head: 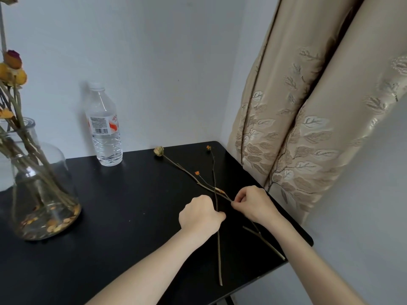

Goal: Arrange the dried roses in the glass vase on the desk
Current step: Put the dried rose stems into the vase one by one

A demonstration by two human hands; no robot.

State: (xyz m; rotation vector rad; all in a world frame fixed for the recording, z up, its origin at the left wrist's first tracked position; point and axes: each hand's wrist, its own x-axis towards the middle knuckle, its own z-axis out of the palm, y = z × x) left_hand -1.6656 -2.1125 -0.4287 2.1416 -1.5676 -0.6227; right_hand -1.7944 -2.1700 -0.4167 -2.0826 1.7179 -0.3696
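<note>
Your hands are on two crossed dried-rose stems, right end of the black desk (pixel 132 216).
Left hand (pixel 200 214) fingers curl round the straight stem (pixel 219 260); right hand (pixel 253 203) pinches the pale-bud stem (pixel 159 151) just past the crossing (both stems lie flat). Glass vase (pixel 44 194), roses (pixel 13 62) in it, stands well apart at left.

On the black desk (pixel 132 216), two dried roses lie crossed: a long stem with a pale bud (pixel 159 151) and a thinner stem (pixel 219 256) tipped with a tiny orange bud. The left hand (pixel 201 214) curls round the thinner stem just below the crossing, while the right hand (pixel 253 205) pinches the pale-budded stem beside it. At the left stands the glass vase (pixel 44 194) holding dried roses (pixel 13 60), with a plastic water bottle (pixel 105 128) near the wall and a beige curtain (pixel 308 106) at the right.
</note>
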